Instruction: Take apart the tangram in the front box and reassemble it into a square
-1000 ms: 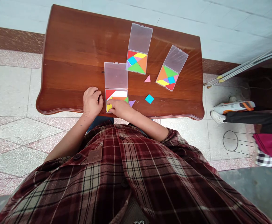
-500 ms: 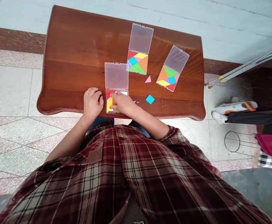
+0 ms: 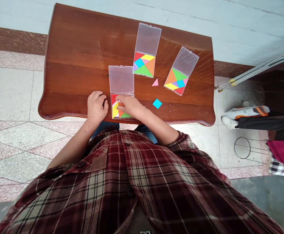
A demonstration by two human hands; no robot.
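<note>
My left hand (image 3: 97,106) lies palm down on the table just left of the nearest tangram case, fingers loosely spread, holding nothing. Over that case's tray my right hand (image 3: 131,106) bends down, its thumb and fingers closing about an orange triangle (image 3: 121,112) that lies partly beneath them. The case's clear lid (image 3: 121,79) is folded back. Red (image 3: 113,98), yellow (image 3: 115,109) and green (image 3: 126,115) pieces show in the tray; the hand covers much of the rest. To the right, a pink triangle (image 3: 155,82) and a blue square (image 3: 157,103) lie loose on the wood.
Two more opened tangram cases, filled with coloured pieces, lie at the table's back middle (image 3: 144,65) and right (image 3: 176,81). The brown wooden table (image 3: 78,58) stands against a pale wall. On the right, another person's leg (image 3: 256,123) and shoe are visible near metal poles (image 3: 254,70).
My right hand has shifted slightly right within the tray. The orange triangle sits a little farther right and nearer me, with more green showing beside it. My left hand has stayed still.
</note>
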